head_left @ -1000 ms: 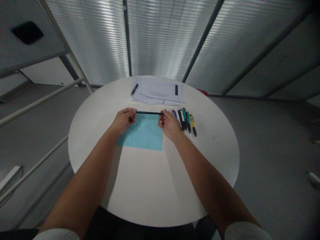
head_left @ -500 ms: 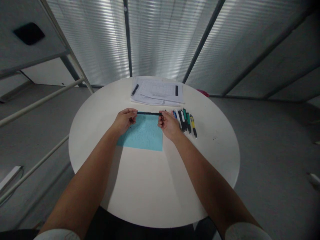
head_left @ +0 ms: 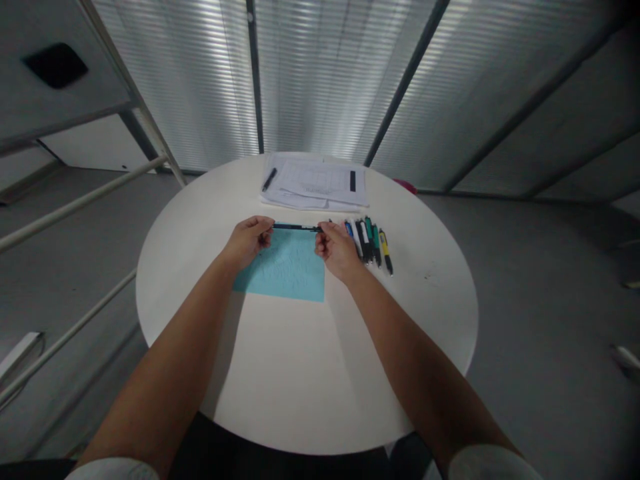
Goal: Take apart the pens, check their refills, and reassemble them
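Note:
A dark pen [head_left: 295, 227] is stretched level between my two hands, above the far edge of a blue sheet of paper [head_left: 287, 270]. Its left end is pinched in the fingers of my left hand [head_left: 249, 241]. My right hand [head_left: 339, 248] is closed on the other end, with the tip mostly hidden by the fingers. Faint marks show on the blue sheet. Just right of my right hand lies a row of several pens [head_left: 367, 240] with blue, white, black, green and yellow parts.
A stack of white papers [head_left: 315, 181] with a black pen [head_left: 269, 179] on it lies at the far side of the round white table [head_left: 300, 373]. Pale metal rails [head_left: 85, 200] stand to the left. Ribbed translucent panels [head_left: 320, 80] rise behind the table.
Both hands stay almost in place. The pen has turned slightly about its length, so lighter marks now show near its right end.

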The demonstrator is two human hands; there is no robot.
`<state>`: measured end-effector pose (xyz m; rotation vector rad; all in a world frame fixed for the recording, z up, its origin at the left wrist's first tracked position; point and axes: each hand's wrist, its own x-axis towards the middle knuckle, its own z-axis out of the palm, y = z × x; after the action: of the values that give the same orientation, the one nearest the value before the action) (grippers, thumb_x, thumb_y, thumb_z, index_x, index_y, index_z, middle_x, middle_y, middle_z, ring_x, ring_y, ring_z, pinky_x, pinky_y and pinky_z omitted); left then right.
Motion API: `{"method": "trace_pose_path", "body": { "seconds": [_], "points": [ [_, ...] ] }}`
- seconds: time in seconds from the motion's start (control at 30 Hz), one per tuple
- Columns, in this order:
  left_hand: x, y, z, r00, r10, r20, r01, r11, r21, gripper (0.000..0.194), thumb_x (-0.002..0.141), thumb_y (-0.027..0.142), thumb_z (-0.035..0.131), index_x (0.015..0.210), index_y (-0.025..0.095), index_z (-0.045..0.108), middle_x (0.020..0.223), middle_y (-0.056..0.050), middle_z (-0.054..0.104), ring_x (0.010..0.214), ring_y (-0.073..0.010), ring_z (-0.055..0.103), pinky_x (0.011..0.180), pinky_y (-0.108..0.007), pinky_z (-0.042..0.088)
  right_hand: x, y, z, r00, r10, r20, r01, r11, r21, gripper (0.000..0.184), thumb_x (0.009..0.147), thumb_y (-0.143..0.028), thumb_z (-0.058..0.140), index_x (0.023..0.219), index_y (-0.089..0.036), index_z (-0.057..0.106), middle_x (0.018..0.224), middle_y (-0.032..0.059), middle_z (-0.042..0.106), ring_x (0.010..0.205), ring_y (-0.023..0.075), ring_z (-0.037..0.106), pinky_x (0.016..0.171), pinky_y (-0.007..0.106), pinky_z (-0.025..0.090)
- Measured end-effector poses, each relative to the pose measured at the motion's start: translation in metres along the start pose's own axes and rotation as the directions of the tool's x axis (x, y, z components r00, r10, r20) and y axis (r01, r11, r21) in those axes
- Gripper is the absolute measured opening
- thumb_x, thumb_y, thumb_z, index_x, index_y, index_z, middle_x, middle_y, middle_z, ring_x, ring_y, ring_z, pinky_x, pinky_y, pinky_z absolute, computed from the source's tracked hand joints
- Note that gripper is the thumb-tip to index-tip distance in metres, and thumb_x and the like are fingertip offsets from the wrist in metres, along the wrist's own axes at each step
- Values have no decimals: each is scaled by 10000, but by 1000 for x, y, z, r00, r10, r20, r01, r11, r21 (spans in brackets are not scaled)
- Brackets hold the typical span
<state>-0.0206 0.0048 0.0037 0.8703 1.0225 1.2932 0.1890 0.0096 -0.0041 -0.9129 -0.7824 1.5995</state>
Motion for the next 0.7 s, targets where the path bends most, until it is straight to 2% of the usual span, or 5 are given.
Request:
{"method": "trace_pose_path", "body": {
  "seconds": [0.23, 0.4, 0.7],
  "points": [
    [2, -3, -2, 1000, 20, 6, -20, 1000, 8, 196, 690, 242, 782, 694, 151, 608, 633, 1, 547, 533, -85, 487, 494, -233, 386, 1, 0, -1, 1000, 6, 1, -6, 1000, 23, 175, 769, -291, 691, 847, -218, 553, 553, -56, 574, 441, 77, 473, 416, 186, 318],
    [2, -3, -2, 1000, 23, -3, -23, 999, 28, 140, 681, 206, 770, 721, 142, 651, 644, -6, 557, 536, -86, 499, 496, -234, 391, 2, 1, -2, 1000, 1, -11, 0, 999, 42, 141, 755, -246, 652, 864, -216, 568, 581, -47, 590, 452, 85, 483, 429, 200, 342],
    [2, -2, -3, 1000, 20, 1, -20, 999, 28, 172, 653, 223, 791, 730, 134, 665, 637, -6, 563, 533, -88, 504, 488, -233, 385, 0, 0, 0, 1000, -1, -10, 1, 1000, 20, 167, 782, -312, 686, 826, -211, 561, 557, -55, 562, 448, 80, 473, 423, 192, 333]
  ]
}}
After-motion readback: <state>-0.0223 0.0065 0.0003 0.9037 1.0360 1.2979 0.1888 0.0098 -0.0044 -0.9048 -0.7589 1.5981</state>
